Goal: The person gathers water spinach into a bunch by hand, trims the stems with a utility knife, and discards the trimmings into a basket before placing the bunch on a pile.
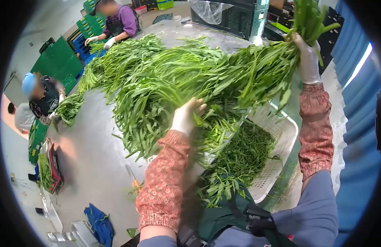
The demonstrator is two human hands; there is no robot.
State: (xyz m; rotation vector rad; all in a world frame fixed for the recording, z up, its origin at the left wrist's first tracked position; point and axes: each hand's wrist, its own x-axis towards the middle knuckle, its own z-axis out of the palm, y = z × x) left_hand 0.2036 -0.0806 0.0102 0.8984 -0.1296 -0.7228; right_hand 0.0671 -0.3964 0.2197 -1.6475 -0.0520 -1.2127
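Observation:
My right hand (306, 57), in a thin pale glove, is raised at the upper right and grips a thick bunch of water spinach (277, 68). The cut stems point up and the leaves hang down to the left. My left hand (188, 115), also gloved, has its fingers curled around some stems at the near side of the large water spinach pile (157, 70). Just below the bunch stands a white perforated basket (291, 133) holding loose leaves and trimmings (248, 152). Short cut stems (215, 138) lie between my left hand and the basket.
A knife (135, 181) with an orange handle lies on the metal table (100, 136), left of my left forearm. Two co-workers (120, 20) (42, 94) handle greens across the table. At the left are a red scale (54, 171) and a blue cloth (99, 224); dark crates (223, 20) stand behind.

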